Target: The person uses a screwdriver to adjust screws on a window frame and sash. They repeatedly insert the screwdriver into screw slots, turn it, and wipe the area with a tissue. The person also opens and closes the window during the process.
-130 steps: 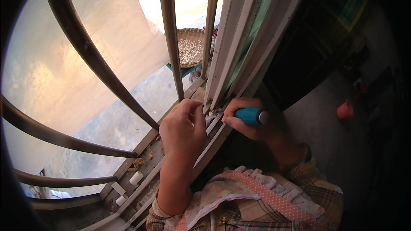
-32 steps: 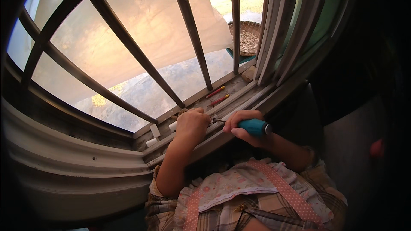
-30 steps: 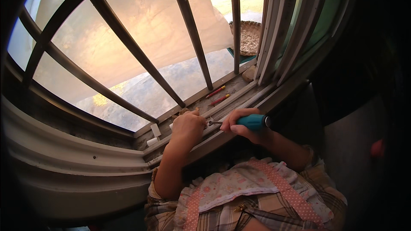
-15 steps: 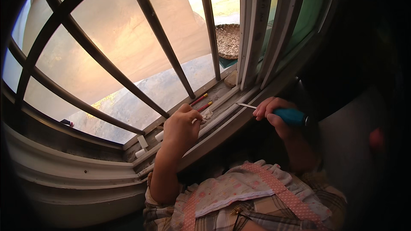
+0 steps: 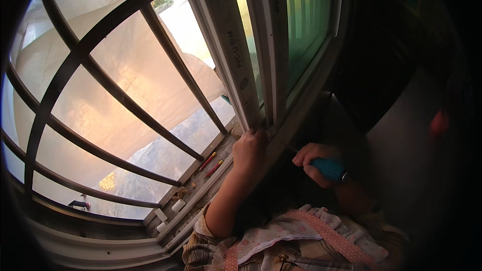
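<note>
My right hand is wrapped round the teal handle of a screwdriver. Its thin metal shaft points left toward the window frame, dim against the dark. My left hand is closed at the foot of the white sliding window sash, its fingers curled at the bottom corner. Whatever it may pinch there is hidden. Below that hand runs the white window track. On the sill beside it lie two red pencil-like sticks with yellow ends.
Dark metal bars curve across the window opening on the left. White short cylinders and small debris lie at the sill's near end. Green-tinted glass stands on the right. A pale sheet hangs outside.
The view has turned to the right. My left hand has moved along the track from beside the red sticks to the foot of the sash. My right hand still holds the screwdriver.
</note>
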Demonstrator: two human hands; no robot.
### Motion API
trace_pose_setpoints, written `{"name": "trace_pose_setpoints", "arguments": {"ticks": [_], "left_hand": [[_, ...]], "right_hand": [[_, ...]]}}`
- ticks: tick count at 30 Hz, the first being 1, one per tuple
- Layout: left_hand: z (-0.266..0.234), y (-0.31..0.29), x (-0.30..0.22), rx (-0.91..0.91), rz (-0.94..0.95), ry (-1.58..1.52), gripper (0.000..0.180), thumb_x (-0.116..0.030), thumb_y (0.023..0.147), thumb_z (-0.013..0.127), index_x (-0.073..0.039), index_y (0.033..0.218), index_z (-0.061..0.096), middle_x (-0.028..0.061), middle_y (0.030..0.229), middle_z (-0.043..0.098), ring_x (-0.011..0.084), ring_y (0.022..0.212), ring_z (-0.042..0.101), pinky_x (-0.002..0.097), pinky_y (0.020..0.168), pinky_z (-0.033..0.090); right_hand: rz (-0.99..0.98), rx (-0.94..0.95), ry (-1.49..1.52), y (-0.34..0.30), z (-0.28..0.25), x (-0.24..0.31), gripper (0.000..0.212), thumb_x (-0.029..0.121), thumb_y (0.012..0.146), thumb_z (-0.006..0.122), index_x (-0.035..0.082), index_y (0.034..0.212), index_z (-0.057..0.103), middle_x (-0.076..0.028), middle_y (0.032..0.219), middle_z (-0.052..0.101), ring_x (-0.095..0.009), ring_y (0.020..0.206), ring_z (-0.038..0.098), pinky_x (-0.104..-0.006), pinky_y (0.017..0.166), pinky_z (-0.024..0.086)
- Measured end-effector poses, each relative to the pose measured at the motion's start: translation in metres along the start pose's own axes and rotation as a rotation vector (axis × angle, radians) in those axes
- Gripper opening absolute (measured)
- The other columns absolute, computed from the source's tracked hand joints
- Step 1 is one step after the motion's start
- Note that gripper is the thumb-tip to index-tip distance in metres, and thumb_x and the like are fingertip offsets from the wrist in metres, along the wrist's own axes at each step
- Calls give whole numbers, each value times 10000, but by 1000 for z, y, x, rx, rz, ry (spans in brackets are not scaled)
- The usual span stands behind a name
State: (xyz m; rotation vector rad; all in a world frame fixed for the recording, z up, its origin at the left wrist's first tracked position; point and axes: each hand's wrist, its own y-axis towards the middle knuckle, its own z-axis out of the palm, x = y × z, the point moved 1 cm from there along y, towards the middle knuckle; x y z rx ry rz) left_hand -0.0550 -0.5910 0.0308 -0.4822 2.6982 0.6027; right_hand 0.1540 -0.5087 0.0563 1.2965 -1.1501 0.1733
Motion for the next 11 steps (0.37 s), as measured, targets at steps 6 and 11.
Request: {"name": "trace_pose_setpoints", "arguments": {"ticks": [6,11], "left_hand": [[18,8,-4,67,-61,38,140,-209,910,589,-130,961,692,148,946,674,372,869,685,503,692,539],[22,13,-5,142,-107,52,183,-227,911,584,-155,1021,711,139,1033,694,366,928,689,488,742,551]], "right_hand": [[-127,-16,-30,14,2,-18,138,-32,766,665,34,867,598,-112,921,691,-242,872,703,-335,760,571],[-134,5,-52,15,3,-37,150,4,766,699,58,872,609,-109,932,694,-253,887,705,-336,769,571]]}}
